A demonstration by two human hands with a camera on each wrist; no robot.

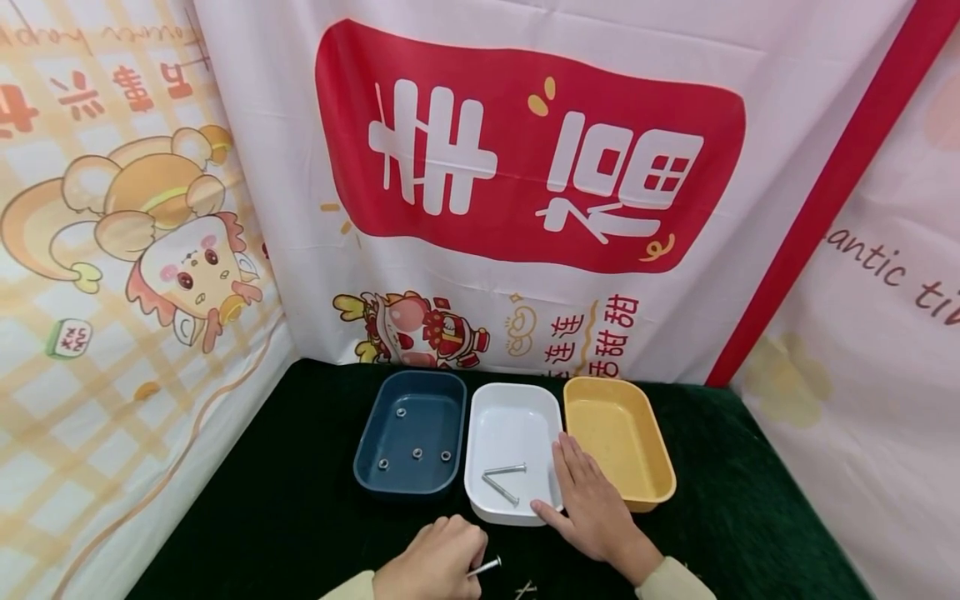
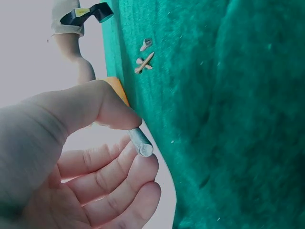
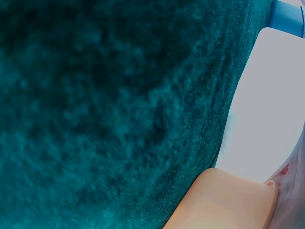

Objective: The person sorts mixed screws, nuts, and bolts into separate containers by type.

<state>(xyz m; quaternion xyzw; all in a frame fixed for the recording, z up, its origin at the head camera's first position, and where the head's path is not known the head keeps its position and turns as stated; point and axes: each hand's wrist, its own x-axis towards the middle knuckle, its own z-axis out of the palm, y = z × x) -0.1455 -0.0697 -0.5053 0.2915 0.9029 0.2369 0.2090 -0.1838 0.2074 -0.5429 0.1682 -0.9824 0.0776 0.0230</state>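
My left hand [image 1: 438, 562] pinches a silver bolt [image 1: 486, 567], just in front of the trays. In the left wrist view, thumb and fingers meet around that bolt [image 2: 142, 144], with one end poking out. My right hand [image 1: 596, 512] lies with straight fingers along the right side of the white tray [image 1: 513, 400], touching its rim; it does not show in the right wrist view. Inside the white tray are two bolts [image 1: 504, 469]. Several nuts [image 1: 417, 453] lie spread in the blue tray [image 1: 431, 385].
A yellow tray [image 1: 611, 408] stands right of the white one, and all three sit side by side on dark green cloth [image 1: 300, 517]. A few small screws [image 2: 144, 64] lie on the cloth near the left hand. Printed curtains [image 1: 525, 292] hang behind and at both sides.
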